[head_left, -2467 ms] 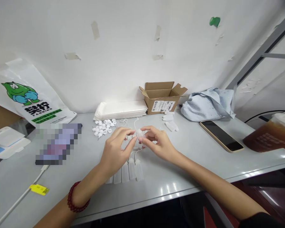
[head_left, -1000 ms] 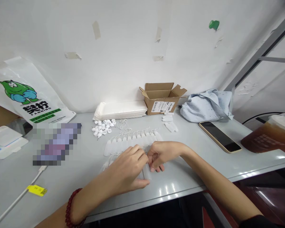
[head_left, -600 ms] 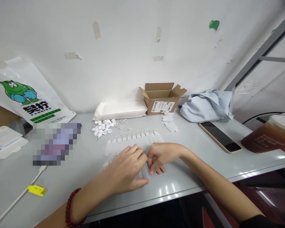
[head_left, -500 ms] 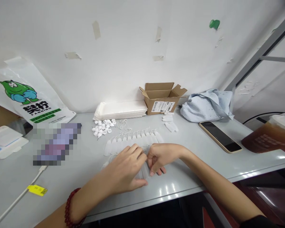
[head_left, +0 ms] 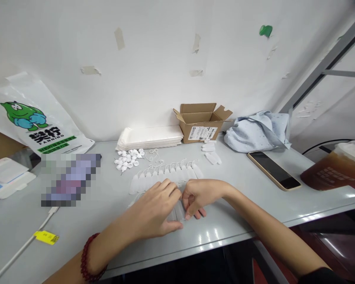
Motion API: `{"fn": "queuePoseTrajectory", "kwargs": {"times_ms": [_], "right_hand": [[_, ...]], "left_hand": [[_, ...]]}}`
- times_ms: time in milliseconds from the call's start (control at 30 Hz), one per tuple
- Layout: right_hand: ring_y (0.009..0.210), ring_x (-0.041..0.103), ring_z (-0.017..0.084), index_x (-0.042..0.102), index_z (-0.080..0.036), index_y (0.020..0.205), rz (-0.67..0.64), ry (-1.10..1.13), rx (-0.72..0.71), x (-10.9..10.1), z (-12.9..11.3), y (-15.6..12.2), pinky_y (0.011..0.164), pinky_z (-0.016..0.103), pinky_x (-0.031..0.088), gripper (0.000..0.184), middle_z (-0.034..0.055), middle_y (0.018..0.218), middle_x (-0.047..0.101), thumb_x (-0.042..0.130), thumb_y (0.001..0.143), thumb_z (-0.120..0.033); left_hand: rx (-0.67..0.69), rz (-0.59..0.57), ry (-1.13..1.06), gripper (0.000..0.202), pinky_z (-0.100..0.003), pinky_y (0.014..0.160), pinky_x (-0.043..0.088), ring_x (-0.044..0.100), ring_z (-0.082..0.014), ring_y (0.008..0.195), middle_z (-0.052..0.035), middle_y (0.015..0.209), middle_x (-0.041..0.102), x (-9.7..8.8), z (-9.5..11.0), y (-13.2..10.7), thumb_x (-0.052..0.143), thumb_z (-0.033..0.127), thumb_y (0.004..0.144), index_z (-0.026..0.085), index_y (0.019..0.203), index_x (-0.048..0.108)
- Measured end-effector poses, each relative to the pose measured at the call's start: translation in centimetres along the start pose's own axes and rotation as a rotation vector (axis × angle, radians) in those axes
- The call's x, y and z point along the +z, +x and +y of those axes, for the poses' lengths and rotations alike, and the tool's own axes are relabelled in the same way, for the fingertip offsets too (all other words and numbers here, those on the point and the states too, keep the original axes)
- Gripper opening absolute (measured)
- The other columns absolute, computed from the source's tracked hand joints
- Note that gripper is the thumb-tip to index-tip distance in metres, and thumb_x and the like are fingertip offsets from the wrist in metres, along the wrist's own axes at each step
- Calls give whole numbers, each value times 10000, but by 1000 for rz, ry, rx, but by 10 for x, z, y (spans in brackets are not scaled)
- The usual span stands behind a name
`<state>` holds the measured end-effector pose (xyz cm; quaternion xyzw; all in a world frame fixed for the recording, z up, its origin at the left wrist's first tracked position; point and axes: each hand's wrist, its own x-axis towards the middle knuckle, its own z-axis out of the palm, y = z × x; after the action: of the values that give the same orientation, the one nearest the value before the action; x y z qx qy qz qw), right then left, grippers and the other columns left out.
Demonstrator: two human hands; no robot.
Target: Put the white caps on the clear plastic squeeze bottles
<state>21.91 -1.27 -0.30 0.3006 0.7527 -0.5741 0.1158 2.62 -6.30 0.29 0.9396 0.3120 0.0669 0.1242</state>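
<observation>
On the desk (head_left: 233, 209), a row of frosted translucent plastic tags (head_left: 167, 174) with white string loops lies side by side. Nearer me are more clear plastic pieces (head_left: 180, 211), largely covered by my hands. My left hand (head_left: 158, 209) rests over these from the left, its thumb stretched out apart from the bent fingers, whose tips are partly hidden. From the right, my right hand (head_left: 199, 197) is curled, thumb and forefinger closed at the edge of the rightmost clear piece. A bundle of white strings (head_left: 135, 200) shows beside my left hand.
Behind the row lie small white caps (head_left: 128, 159), loose string (head_left: 153, 155), a white stack of packs (head_left: 154, 136) and an open cardboard box (head_left: 202, 132). At right are a phone (head_left: 273, 170), a blue cloth bag (head_left: 257, 132) and a drink cup (head_left: 337, 169). A white cable (head_left: 23, 244) runs at left.
Both hands stay almost in place, with only a slight shift of the fingers. The view has moved a little; nothing on the desk has visibly changed place.
</observation>
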Motion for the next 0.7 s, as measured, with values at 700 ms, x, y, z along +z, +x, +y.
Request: {"fn": "queuePoseTrajectory", "kwargs": {"times_ms": [700], "right_hand": [[831, 590, 214, 624, -177, 867, 1125, -682, 557, -68, 48, -44, 576, 263, 314, 102, 85, 945, 675, 537, 827, -212]], "left_hand": [[-396, 339, 92, 409, -521, 1028, 333, 378, -311, 1211, -108, 1077, 627, 7, -97, 7, 287, 308, 932, 137, 967, 657]]}}
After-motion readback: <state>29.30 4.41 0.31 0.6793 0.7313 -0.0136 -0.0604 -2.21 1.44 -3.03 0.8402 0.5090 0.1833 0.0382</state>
